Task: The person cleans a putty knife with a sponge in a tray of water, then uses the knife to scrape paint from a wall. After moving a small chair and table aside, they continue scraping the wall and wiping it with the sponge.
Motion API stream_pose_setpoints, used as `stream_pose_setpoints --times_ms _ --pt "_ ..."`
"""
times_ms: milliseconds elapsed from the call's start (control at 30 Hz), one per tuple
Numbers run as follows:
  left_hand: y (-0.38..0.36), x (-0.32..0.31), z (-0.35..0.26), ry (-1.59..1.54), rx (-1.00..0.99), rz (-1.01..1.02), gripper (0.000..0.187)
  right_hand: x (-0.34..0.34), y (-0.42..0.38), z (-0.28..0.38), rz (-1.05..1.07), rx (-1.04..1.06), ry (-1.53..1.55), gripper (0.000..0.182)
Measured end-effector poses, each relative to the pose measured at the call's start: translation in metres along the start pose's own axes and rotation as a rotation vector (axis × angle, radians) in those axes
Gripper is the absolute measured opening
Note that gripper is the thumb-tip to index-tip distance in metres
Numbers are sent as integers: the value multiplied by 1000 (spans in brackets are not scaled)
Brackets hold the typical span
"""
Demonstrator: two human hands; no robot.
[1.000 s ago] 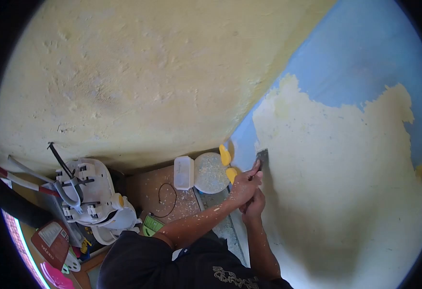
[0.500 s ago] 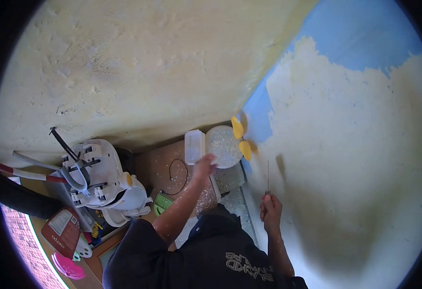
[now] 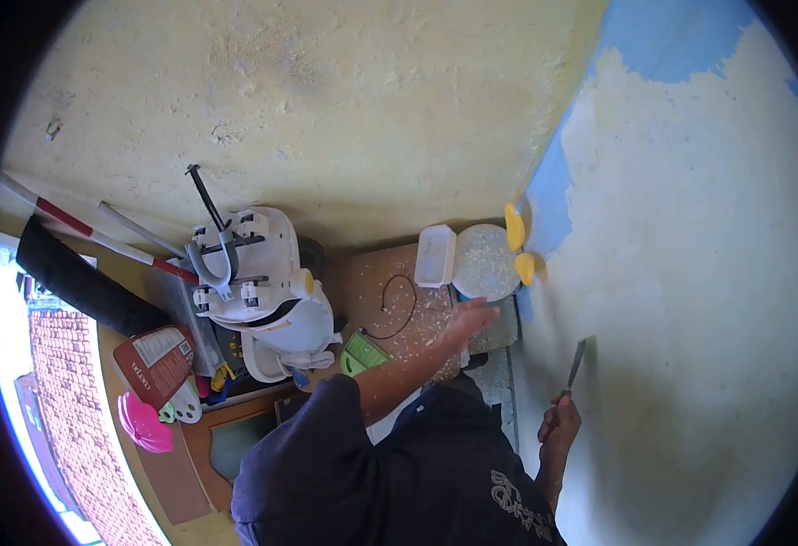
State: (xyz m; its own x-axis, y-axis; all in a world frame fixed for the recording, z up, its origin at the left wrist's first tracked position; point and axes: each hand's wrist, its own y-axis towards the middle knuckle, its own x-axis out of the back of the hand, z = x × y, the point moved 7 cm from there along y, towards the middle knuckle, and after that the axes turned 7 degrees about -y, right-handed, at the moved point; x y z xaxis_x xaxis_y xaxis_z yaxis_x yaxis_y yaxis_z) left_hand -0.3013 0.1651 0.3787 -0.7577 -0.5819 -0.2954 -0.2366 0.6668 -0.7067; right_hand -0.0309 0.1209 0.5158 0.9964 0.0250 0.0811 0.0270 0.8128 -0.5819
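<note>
My right hand (image 3: 560, 421) grips the handle of a putty knife (image 3: 576, 366), its thin blade pointing up beside the pale wall (image 3: 681, 246). Patches of blue paint (image 3: 658, 45) with ragged edges remain on that wall. My left hand (image 3: 474, 318) holds nothing, its fingers stretched out, just in front of a round lid or stool top (image 3: 487, 262) covered in paint flakes. Left of the round top stands a white plastic tub (image 3: 435, 255).
Yellow rounded pieces (image 3: 515, 227) stick out by the corner. Paint flakes and a black cable (image 3: 413, 314) lie on the brown surface, near a green dustpan-like item (image 3: 363, 353). White plastic equipment (image 3: 272, 273), a red-brown container (image 3: 155, 369) and a pink item (image 3: 144, 423) are at left.
My view has turned, so the surroundings sit further right in the picture. The putty knife has tilted and its blade now shows. My left hand has moved nearer the round top's front edge.
</note>
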Motion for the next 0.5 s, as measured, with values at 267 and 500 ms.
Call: stream_pose_setpoints --times_ms 267,500 --pt "77 91 -27 527 -381 -616 65 55 -37 -48 -105 -154 -34 34" --pt "137 107 -23 1107 -333 -573 68 54 -51 -65 -130 -339 -103 35"
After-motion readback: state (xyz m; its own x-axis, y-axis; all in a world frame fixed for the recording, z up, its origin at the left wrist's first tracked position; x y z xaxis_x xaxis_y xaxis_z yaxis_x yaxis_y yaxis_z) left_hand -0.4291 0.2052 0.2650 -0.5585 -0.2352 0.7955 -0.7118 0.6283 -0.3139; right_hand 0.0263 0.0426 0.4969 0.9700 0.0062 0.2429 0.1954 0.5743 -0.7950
